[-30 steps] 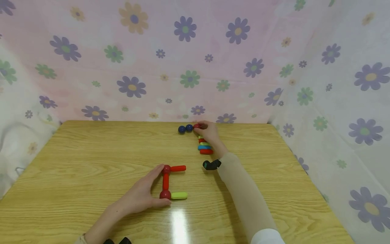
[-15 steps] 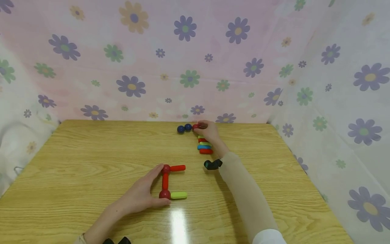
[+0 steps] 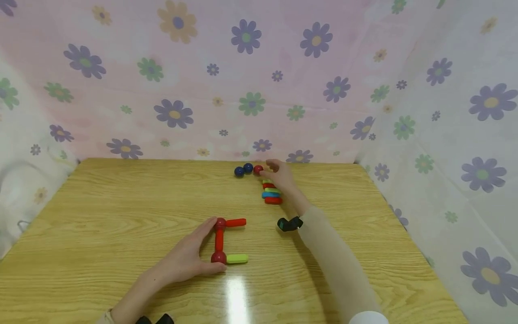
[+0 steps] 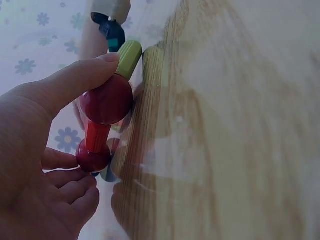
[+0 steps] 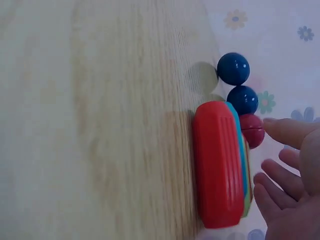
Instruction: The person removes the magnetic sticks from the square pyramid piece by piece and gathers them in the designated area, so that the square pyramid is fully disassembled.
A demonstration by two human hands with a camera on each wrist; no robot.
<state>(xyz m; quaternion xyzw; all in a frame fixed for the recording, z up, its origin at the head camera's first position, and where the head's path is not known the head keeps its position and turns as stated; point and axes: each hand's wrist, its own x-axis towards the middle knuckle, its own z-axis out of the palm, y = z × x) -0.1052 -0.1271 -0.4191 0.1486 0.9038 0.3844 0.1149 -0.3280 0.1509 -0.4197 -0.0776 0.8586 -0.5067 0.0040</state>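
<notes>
Holding two red balls with three rods: left hand

Your right hand covers part of the stick pile in the head view; you can't get a count. Right wrist view: front red stick masks most of the others, hand runs off the right edge. Left wrist view: your left hand is cut at the left, thumb hiding a bit of the near ball on the toy frame.

Table from above and both wrists
</notes>
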